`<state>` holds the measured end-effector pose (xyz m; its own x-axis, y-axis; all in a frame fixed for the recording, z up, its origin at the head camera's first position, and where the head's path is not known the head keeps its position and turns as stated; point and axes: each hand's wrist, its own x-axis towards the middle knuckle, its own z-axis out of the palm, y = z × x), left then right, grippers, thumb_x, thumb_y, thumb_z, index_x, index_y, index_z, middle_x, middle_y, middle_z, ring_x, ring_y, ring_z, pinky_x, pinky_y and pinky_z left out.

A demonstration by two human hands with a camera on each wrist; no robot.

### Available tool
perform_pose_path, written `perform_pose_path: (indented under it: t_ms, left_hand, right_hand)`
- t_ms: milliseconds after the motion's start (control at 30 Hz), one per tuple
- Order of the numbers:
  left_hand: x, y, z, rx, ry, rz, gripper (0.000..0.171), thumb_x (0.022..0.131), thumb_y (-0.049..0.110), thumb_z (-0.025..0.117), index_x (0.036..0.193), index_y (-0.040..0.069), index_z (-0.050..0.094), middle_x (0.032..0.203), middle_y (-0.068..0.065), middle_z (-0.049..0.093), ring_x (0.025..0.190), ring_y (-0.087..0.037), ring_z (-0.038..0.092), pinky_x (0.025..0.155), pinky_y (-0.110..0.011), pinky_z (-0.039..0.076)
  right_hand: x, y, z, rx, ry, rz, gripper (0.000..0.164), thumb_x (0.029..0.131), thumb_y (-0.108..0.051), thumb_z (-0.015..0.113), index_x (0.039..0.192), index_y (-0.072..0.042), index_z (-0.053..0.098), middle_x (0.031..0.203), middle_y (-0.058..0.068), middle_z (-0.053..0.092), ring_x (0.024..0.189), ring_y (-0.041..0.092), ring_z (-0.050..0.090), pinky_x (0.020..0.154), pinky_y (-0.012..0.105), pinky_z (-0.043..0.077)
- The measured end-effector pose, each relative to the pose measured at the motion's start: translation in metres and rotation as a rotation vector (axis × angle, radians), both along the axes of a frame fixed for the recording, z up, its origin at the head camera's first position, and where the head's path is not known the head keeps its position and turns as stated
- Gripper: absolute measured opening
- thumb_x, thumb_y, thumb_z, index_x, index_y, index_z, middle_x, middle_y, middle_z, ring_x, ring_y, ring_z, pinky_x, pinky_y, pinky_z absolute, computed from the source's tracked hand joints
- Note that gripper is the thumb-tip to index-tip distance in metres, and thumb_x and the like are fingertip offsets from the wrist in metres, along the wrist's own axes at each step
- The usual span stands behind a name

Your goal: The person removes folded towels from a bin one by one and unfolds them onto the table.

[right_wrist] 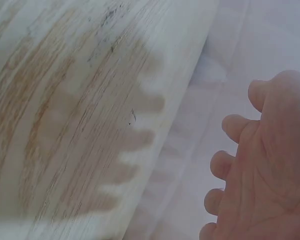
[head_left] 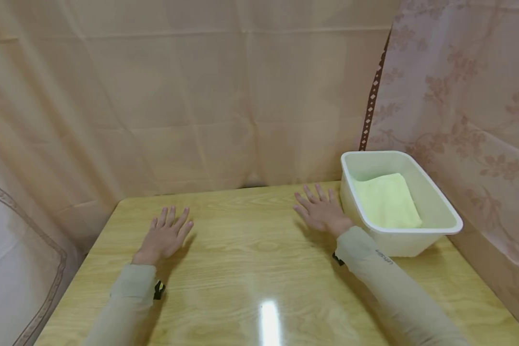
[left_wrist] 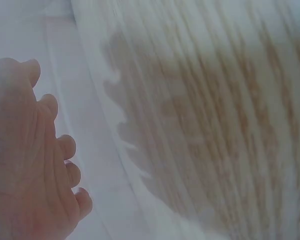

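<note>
Beige curtain (head_left: pixel 190 96) fabric hangs in folds across the far side, rising behind a wood-grained surface (head_left: pixel 242 269) with rounded far corners and a bright patch of reflected light near its front. At the right hangs a pinkish curtain (head_left: pixel 471 96) with a flower pattern, and between the two fabrics runs a brown trim (head_left: pixel 374 91) with pale diamonds. Near the far right corner of the surface stands a white tub (head_left: pixel 400 245), upright, and inside it lies a pale yellow cloth (head_left: pixel 387 202), leaning toward the tub's left side. Two light sleeves reach in from the near edge, the right sleeve (head_left: pixel 404 293) passing in front of the tub's lower left part. The left hand (head_left: pixel 162 238) hovers over the left part of the surface, the right hand (head_left: pixel 322 211) just left of the tub; both are palm down, fingers released and spread, grasping nothing, their shadows falling on the wood. Smallest are a black piece (head_left: pixel 159 290) under the left wrist and dark lettering (head_left: pixel 384 256) on the right sleeve.
</note>
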<state>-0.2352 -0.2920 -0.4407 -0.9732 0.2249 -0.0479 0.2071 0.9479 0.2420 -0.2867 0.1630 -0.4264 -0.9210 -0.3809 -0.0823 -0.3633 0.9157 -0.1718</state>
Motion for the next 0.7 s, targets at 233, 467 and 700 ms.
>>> perform_pose_path:
  t_ms: [233,467,700]
  left_hand:
    - [0.003,0.004,0.009,0.025,-0.015,-0.003,0.068,0.11,0.053,0.023,0.164,0.013,0.012,0.165,-0.03,-0.001,0.15,-0.051,-0.01,0.114,-0.07,-0.004]
    - [-0.001,0.024,0.032,-0.014,0.04,-0.033,0.07,0.109,0.056,0.016,0.164,0.013,0.013,0.164,-0.031,0.001,0.15,-0.052,-0.005,0.115,-0.07,0.0]
    - [-0.01,0.06,0.067,-0.032,0.072,-0.066,0.07,0.108,0.058,0.013,0.165,0.019,0.006,0.166,-0.026,-0.005,0.152,-0.043,-0.011,0.118,-0.066,0.0]
  right_hand:
    - [0.006,-0.002,0.011,-0.032,-0.019,0.02,0.065,0.108,-0.056,0.017,0.163,-0.022,0.016,0.169,0.01,0.004,0.153,0.042,-0.006,0.117,0.065,-0.007]
    - [0.024,-0.008,0.047,-0.083,-0.011,0.077,0.064,0.109,-0.055,0.021,0.164,-0.022,0.015,0.169,0.011,0.001,0.152,0.044,-0.002,0.117,0.067,0.001]
    - [0.045,0.001,0.105,-0.209,-0.044,0.122,0.066,0.108,-0.059,0.024,0.164,-0.026,0.015,0.168,0.012,0.013,0.153,0.04,0.01,0.117,0.064,0.016]
